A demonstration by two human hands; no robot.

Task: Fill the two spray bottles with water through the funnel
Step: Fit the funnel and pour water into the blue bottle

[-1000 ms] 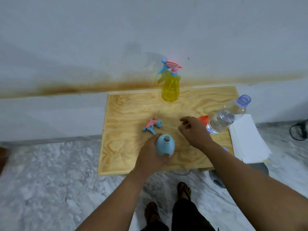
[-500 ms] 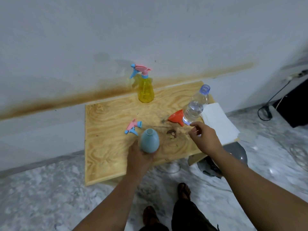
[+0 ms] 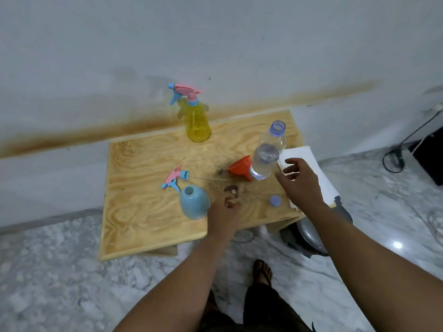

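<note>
A low pale plywood counter [image 3: 148, 226] stands against the wall. On it rest a yellow plastic spray bottle [image 3: 197, 123], an uncapped light-blue bottle [image 3: 193, 205], a loose pink-and-blue trigger head [image 3: 174, 179], an orange plastic funnel [image 3: 241, 167], a clear open water bottle [image 3: 267, 156] and its small blue cap [image 3: 275, 201].

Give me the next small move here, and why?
Probably the right hand picks up the orange funnel and seats it in the blue bottle. That bottle stands open, its spray head off beside it; the water bottle is uncapped, the funnel lies on the table.

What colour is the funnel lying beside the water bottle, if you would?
The funnel is orange-red, clearest in the head view.
</note>
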